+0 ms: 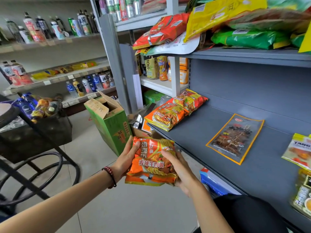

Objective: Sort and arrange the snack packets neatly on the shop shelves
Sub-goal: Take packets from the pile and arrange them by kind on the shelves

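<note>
Grip is taken on an orange packet [151,163] from both sides. The left hand [128,156] is closed on its left edge, with the thumb laid across the printed front near the top corner. The right hand [179,170] is wrapped round its right edge, thumb on the front and fingers hidden behind. Gold edges are seen at the packet's top and bottom, but whether a second packet is held behind it cannot be told. The packet is held upright, face toward the camera, in the air just off the front edge of a grey shelf [193,133], near that shelf's left end, and is touched only by the hands. A red bead bracelet [109,176] is worn on the left wrist.

On the shelf's left end a stack [165,117] of like orange packets is laid, with rear packets [191,99] of the same kind just behind it, toward the back wall. Well apart, near the middle of the board, a dark packet [235,139] with an orange border is laid flat. At the right a pale packet [298,153] is partly cut off by the frame.

On the upper shelf [252,56] red packets [161,31], a yellow packet [218,13] and a green packet [249,38] are heaped loosely. A green carton [111,126] with open flaps is stood on the floor, left of the hands.
</note>
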